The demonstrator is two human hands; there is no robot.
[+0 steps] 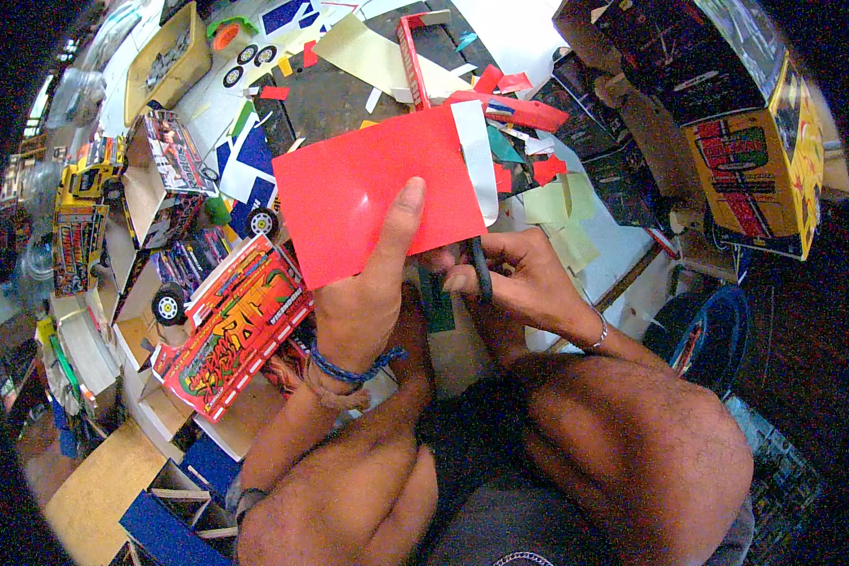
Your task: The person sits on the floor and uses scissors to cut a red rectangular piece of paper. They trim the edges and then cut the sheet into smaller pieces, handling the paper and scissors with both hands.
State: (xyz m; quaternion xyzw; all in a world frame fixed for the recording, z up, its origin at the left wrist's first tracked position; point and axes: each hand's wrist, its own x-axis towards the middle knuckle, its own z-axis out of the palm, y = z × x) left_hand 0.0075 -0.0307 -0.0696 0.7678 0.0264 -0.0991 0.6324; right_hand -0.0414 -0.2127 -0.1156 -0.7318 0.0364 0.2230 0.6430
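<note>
A red rectangular sheet (349,193) is gripped by my left hand (373,274), its thumb lying flat on top and its fingers hidden underneath. Along the sheet's right edge runs a white strip (476,160), bent slightly away. My right hand (524,278) is closed round the black handle of what looks like a pair of scissors (482,269), at the sheet's lower right corner. The blades are hidden, so I cannot tell whether they touch the sheet. Left of my left wrist leans a red toy truck body (241,325) with bright painted lettering.
Red, white and blue offcuts (533,113) litter a dark board (325,94) beyond the sheet. Toy wheels (245,61) and a yellow tray (168,66) lie far left. Toy trucks and boxes (165,170) crowd the left; a yellow-and-black box (755,179) stands at right.
</note>
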